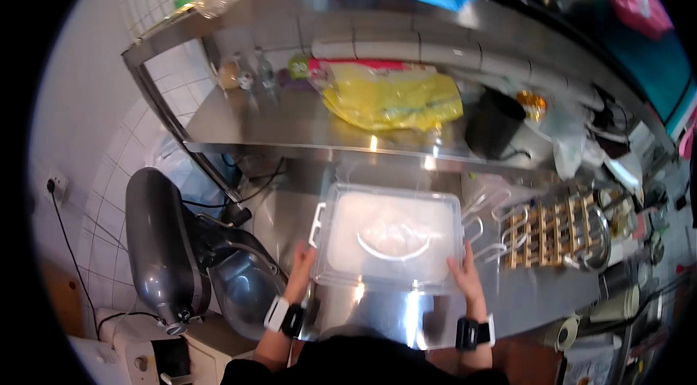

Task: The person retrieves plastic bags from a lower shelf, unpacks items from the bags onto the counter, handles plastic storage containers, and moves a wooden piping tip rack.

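A clear plastic storage box with a lid, a white handle on top and a white side latch is in front of me, at the steel counter. Pale white contents show through the lid; I cannot tell what they are. My left hand grips the box's near left corner, its fingers curled just below the latch. On the opposite side, my right hand holds the near right edge, the thumb toward the lid. Both wrists wear dark and white bands.
A dark stand mixer with a metal bowl stands left. Wooden lattice racks and white wire hooks are at right. Above the counter, a steel shelf bears a yellow plastic bag and a dark pitcher.
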`<state>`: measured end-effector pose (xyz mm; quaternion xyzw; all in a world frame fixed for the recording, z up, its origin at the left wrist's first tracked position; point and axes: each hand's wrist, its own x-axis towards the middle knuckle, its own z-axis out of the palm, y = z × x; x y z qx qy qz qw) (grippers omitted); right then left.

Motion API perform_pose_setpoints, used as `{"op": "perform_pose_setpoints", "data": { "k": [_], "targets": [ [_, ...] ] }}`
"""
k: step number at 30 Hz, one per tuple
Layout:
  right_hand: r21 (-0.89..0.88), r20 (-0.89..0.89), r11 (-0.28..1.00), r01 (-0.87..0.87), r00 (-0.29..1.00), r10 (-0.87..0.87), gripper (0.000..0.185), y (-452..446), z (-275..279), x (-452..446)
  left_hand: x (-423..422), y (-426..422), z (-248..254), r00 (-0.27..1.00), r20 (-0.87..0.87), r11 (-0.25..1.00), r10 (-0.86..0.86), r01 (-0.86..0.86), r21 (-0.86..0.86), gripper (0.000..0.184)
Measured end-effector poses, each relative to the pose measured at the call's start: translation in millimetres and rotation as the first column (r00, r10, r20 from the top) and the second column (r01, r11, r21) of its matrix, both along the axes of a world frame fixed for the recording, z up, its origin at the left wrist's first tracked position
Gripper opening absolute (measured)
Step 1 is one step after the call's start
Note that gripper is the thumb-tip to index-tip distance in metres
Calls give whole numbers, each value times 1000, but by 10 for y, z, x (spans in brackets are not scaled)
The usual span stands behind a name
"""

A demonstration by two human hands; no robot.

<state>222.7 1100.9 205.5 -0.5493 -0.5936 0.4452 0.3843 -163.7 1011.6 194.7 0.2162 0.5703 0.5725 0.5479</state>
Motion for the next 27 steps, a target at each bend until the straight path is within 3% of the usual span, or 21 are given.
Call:
{"op": "perform_pose_setpoints", "data": {
  "k": [2,5,9,12,15,18,19,22,25,27],
  "targets": [
    [-1,-175,1000,-8,984,8,78,-175,264,-143,74,-322,145,986,157,990,-55,74,-116,73],
    [16,-230,997,74,971,-69,74,-215,138,-198,203,-501,255,935,279,970,-218,238,-41,69],
    [89,-260,992,87,964,-61,67,31,-20,-408,91,-317,-115,976,159,978,-148,120,171,64],
    [113,-293,990,84,955,-48,64,336,-41,-706,-41,-54,-89,997,72,994,-37,29,105,53],
    [177,-101,976,130,988,-113,58,654,-118,-1034,-266,271,-106,994,90,996,57,-63,70,51],
    [283,-103,931,233,972,-212,50,998,-297,-1326,-383,554,-42,982,118,985,147,-156,72,52],
    [149,-192,954,262,954,-232,42,1149,-399,-1325,-415,610,-80,985,112,988,135,-142,60,53],
    [260,-137,890,375,927,-350,35,1473,-397,-1250,-306,589,118,994,97,996,58,-64,60,53],
    [327,110,897,298,931,-349,30,1519,-104,-1133,-125,625,77,996,36,996,82,-83,28,51],
    [392,94,857,334,912,-399,29,1555,-221,-1044,-37,719,41,994,27,994,103,-104,35,49]
  ]
}}
